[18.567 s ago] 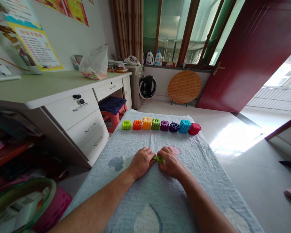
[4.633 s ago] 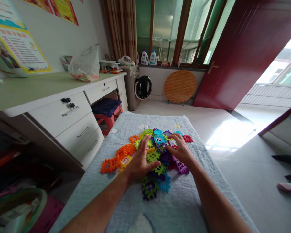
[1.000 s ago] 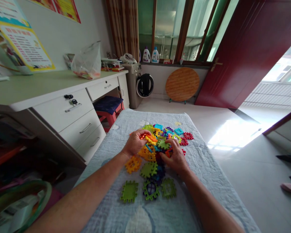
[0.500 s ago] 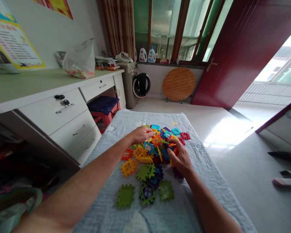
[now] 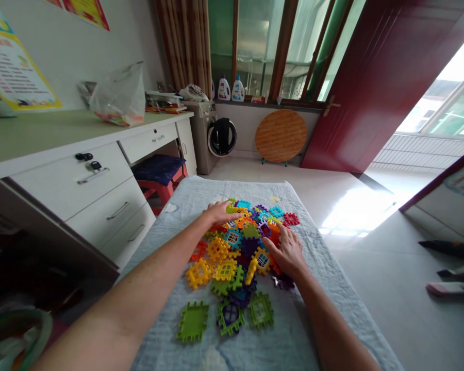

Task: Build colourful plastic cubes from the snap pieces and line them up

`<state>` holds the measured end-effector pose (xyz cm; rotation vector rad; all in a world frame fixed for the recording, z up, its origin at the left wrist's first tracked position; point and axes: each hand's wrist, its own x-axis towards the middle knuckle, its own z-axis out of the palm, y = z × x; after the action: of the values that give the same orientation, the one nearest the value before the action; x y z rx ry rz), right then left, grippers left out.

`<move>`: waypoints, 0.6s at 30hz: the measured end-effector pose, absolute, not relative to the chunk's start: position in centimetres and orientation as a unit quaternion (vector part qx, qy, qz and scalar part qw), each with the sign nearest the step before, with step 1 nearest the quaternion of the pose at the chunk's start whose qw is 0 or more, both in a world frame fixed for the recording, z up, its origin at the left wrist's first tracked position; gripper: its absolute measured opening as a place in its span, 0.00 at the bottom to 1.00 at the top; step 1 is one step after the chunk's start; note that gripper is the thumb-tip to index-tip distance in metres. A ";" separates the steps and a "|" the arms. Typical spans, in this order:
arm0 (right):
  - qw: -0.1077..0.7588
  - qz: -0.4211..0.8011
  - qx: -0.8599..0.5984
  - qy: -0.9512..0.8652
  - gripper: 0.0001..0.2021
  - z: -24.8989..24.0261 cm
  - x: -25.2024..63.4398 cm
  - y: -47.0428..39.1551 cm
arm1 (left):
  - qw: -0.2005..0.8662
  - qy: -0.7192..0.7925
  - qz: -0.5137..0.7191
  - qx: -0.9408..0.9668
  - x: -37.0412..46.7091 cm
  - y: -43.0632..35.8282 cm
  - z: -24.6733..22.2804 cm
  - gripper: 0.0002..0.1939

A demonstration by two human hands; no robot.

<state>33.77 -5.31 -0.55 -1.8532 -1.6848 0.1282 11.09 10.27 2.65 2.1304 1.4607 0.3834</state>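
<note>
Between the spread, separated hands (image 5: 217,212) (image 5: 290,251) lie heaped colourful notched tiles (image 5: 250,231).

Left forearm (image 5: 150,278) bare, extended forward from lower left; left hand (image 5: 217,213) farther out, thumb parted from fingers. Right forearm (image 5: 328,314) bare, angled inward; right hand (image 5: 290,251) palm down, thumb spread.
</note>
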 end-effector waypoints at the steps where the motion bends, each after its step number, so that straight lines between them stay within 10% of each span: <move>1: 0.305 0.047 -0.698 -0.646 0.30 -0.8 33.6 -5.2 | 0.266 0.537 0.135 0.789 11.1 10.0 2.5 0.46; 13: 0.322 0.118 -0.630 -0.697 0.39 -0.5 32.1 -5.1 | 0.528 0.331 0.254 0.740 13.0 5.2 5.4 0.34; 18: 0.378 0.120 -0.609 -0.686 0.35 -0.2 31.6 -4.8 | 0.434 0.284 0.257 0.815 14.6 2.8 7.8 0.28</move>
<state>31.56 -4.81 -0.25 -1.5569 -1.7544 0.3075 14.61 2.82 7.85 2.0303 0.7079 0.6406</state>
